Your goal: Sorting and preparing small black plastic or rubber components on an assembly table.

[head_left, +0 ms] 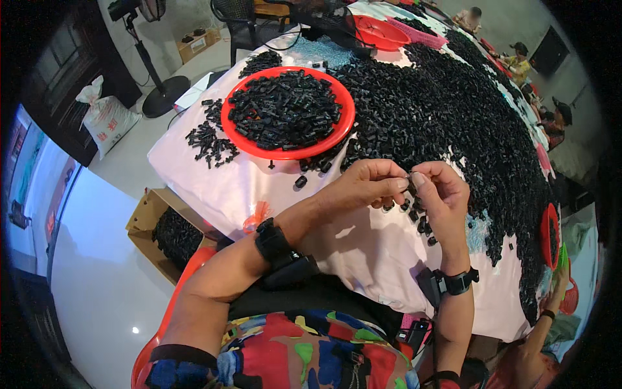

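My left hand (374,185) and my right hand (446,194) meet fingertip to fingertip above the near edge of a large heap of small black plastic parts (447,117). Both are closed in a pinch. Whatever lies between the fingertips is too small and covered to make out. Several loose black pieces (424,227) lie on the pale pink cloth (337,243) just below my hands. Beyond my left hand stands a red basin (285,154) filled with black parts (285,107). More slim black pieces (212,142) are scattered beside the basin.
A cardboard box (139,223) of black parts stands by the table at left, near an orange-red chair (172,308). A white sack (107,120) and standing fan (146,58) are farther left. A co-worker's arm (551,308) reaches in at lower right; other people sit along the far side.
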### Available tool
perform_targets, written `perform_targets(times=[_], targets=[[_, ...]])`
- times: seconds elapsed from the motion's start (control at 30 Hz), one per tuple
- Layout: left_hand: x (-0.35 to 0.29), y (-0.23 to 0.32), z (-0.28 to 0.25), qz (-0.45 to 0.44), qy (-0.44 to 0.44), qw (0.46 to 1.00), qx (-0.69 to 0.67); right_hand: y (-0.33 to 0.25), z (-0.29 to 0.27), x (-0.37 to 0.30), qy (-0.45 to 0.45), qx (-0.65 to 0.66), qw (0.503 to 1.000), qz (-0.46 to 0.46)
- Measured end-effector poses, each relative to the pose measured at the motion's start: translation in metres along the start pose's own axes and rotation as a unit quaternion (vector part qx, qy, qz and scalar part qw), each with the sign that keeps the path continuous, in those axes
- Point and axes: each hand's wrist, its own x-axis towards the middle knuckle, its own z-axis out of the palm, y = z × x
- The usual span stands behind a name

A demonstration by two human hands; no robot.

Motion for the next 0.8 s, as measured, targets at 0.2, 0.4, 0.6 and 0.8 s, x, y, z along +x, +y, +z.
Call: perform_targets(times=[0.2,0.4,0.6,0.8], targets=[[-0.002,0.000,0.004,-0.004,0.025,0.999,-0.026,0.001,0.001,0.000,0.026,0.009,1.000,0.007],[-0.011,0.020,0.009,-0.039,0.063,0.990,-0.117,0.002,-0.001,-0.006,0.025,0.014,1.000,0.007],[-0.008,0.009,0.004,-0.027,0.062,0.985,-0.156,0.009,0.005,-0.004,0.017,0.002,0.999,-0.046],[-0.003,0.002,-0.001,-0.038,0.022,0.975,-0.218,0.008,0.006,-0.005,0.016,-0.065,0.994,-0.085]])
